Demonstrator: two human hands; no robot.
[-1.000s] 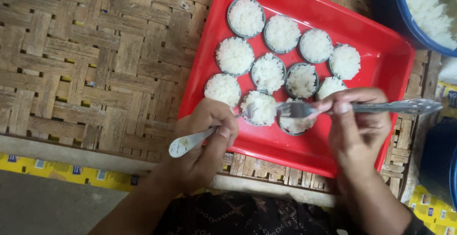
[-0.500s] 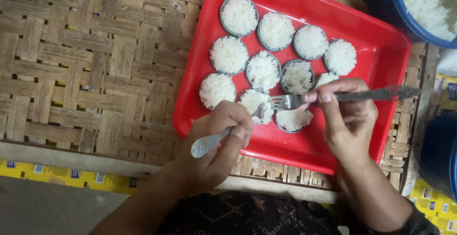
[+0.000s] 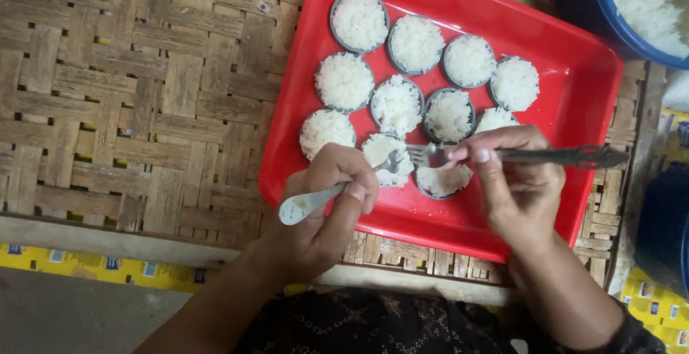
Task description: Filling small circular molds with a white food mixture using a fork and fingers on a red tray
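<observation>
A spoon (image 3: 316,197) is gripped in the closed left hand (image 3: 323,214), a fork (image 3: 531,156) in the closed right hand (image 3: 517,182). Both tips are met over a half-filled rice cup (image 3: 441,180) near the front edge of the red tray (image 3: 574,110)

Tray (image 3: 596,88) red. Rice cups (image 3: 359,20) grey-rimmed, white rice inside. Table (image 3: 129,96) brown basket-weave pattern. Bowl (image 3: 610,24) at 1 o'clock blue, white rice. Fork (image 3: 545,157) in my right grip dark metal; spoon (image 3: 305,203) in my left silver. Yellow printed sheet (image 3: 93,268) at 7 o'clock. My clothes (image 3: 373,325) black, fine dotted pattern.
</observation>
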